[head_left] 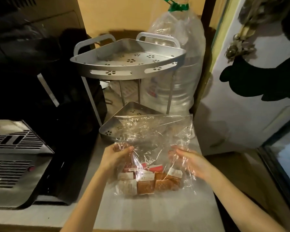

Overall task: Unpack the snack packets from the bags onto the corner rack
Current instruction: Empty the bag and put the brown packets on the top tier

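- Right now nothing is unpacked: the snack packets all sit inside the clear bag on the desk.
- The left hand has its grip clenched on the bag's left side; the right hand pinches the plastic on the right, both arms reaching forward.
- Just beyond, the corner rack shows bare shelves, so every packet is left to move.

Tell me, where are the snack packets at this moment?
In the head view, the snack packets lie inside the clear plastic bag on the counter, low in the centre, between the left hand and right hand, before the corner rack.
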